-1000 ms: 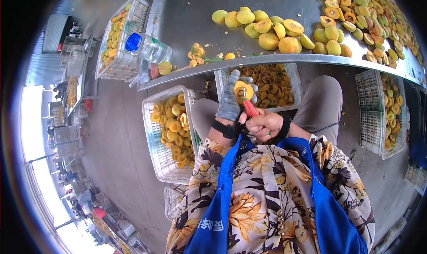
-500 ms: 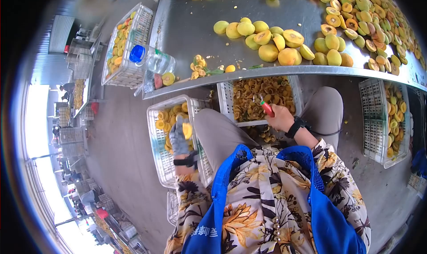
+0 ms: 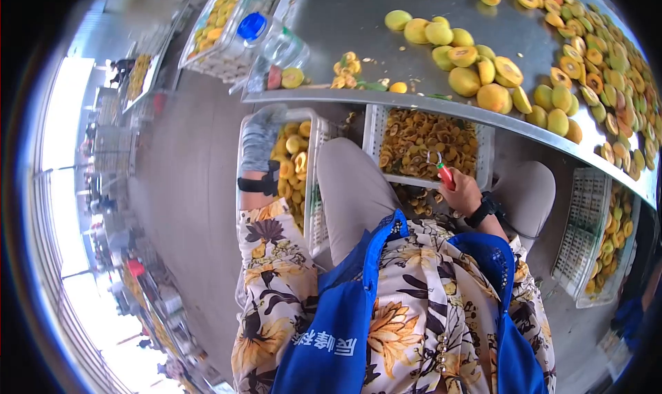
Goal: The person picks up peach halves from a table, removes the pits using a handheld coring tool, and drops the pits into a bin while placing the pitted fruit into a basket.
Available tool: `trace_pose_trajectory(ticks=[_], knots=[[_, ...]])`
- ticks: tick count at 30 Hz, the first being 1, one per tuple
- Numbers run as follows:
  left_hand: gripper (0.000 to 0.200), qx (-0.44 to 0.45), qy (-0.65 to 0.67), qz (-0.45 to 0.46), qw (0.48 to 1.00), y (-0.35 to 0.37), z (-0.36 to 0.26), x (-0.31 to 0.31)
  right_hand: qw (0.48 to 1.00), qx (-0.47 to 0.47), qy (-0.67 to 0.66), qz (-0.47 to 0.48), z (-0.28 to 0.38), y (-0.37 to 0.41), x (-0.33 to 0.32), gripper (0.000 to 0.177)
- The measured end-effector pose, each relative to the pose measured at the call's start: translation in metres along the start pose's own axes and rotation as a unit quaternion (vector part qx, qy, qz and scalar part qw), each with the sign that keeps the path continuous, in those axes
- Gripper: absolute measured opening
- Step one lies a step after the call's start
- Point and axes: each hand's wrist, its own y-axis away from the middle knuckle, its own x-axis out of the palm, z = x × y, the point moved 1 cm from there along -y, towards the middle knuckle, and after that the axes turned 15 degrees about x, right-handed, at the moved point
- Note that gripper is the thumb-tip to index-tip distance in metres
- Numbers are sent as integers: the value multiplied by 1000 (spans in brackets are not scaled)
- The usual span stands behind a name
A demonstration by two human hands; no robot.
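My right hand (image 3: 460, 191) is closed around a red-handled pitting tool (image 3: 447, 177) with a small metal loop at its tip. The tool points over a white crate (image 3: 373, 142) of brown-yellow fruit scraps and pits (image 3: 427, 142), which stands between my knees. In a grey glove, my left hand (image 3: 264, 135) reaches over the far left corner of another white crate (image 3: 318, 161), just below the table edge. Yellow halved peaches (image 3: 295, 146) fill that crate. Blur hides the left fingers, so whether they hold anything does not show.
The metal table (image 3: 358, 28) carries a row of whole and halved peaches (image 3: 476, 70), with a big heap (image 3: 586, 56) at right. A blue-capped bottle (image 3: 283, 46) lies at its left corner. Full crates stand at upper left (image 3: 207, 62) and right (image 3: 576, 235).
My left hand moved from above the left crate, where it had a yellow peach piece, forward to the crate's far corner. No piece shows now. The view has turned; my right hand keeps the tool.
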Motion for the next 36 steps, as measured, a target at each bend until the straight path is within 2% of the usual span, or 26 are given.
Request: trace_pose_trajectory(ticks=[1, 2, 3, 4, 5, 6, 7, 8, 9, 10, 11, 12, 14, 16, 18, 20, 21, 23, 24, 26, 28, 30, 32, 34, 36], knots=[[27, 20, -221, 11, 975, 25, 25, -29, 1000, 15, 20, 4, -1, 0, 4, 25], [23, -91, -179, -26, 979, 53, 35, -48, 1000, 8, 25, 16, -1, 0, 9, 25], [29, -160, -283, -22, 945, 79, 17, -57, 999, 9, 46, 18, 1, 1, 12, 26], [34, -209, -329, -17, 921, 105, 16, -65, 998, 8, 67, 20, 3, 2, 16, 27], [37, -210, -296, -73, 929, 169, 114, -107, 997, 6, 73, 30, 4, 2, 19, 30], [39, -270, -370, -45, 888, 194, 93, -99, 996, -1, 80, 38, 2, 1, 23, 30], [41, -221, -335, -4, 916, 258, 172, -127, 997, -22, 65, 25, -2, 1, 28, 32], [47, -388, -347, 6, 854, 288, 185, -125, 998, -41, 50, 11, -4, 1, 31, 34], [52, -415, -356, 28, 837, 309, 166, -113, 997, -35, 58, 27, -6, 0, 33, 37], [54, -463, -374, 48, 802, 333, 174, -104, 997, -39, 66, 27, -9, 0, 36, 37], [54, -523, -309, 22, 794, 362, 199, -98, 995, -57, 82, 2, -12, 0, 38, 37], [52, -533, -311, 42, 786, 368, 192, -84, 992, -76, 99, -23, -13, 3, 40, 37], [50, -569, -190, 11, 800, 398, 227, -76, 990, -74, 119, -21, -8, 9, 40, 37], [50, -568, -203, -5, 798, 412, 236, -74, 988, -70, 138, -26, -6, 17, 42, 36], [49, -533, -221, -32, 816, 385, 225, -68, 984, -103, 136, -44, -9, 22, 46, 32], [46, -493, -205, -106, 839, 352, 202, -63, 989, -46, 138, -12, 3, 33, 45, 27], [46, -478, -203, -100, 849, 335, 205, -62, 991, -42, 128, -9, 8, 38, 43, 27], [41, -309, -193, -138, 921, 302, 205, -63, 993, -40, 110, -18, 12, 46, 41, 27], [41, -296, -194, -136, 925, 276, 194, -64, 996, -34, 77, -3, 12, 47, 40, 27], [37, -204, -263, -92, 939, 207, 137, -57, 999, -28, 39, 3, 12, 53, 37, 26], [34, -76, -187, -131, 971, 147, 99, -43, 997, 18, 76, 18, 17, 49, 30, 26], [32, 22, -52, -146, 988, 88, 61, -18, 996, 39, 75, 11, 20, 44, 28, 27], [30, 126, -8, -84, 988, 31, 14, 15, 998, -8, 65, 12, 12, 39, 34, 34], [29, 176, -42, -27, 983, -25, -5, 52, 994, -30, 103, 2, 4, 33, 41, 39], [27, 223, -83, 39, 971, -78, -26, 95, 998, -43, 40, 6, 2, 25, 44, 39]])
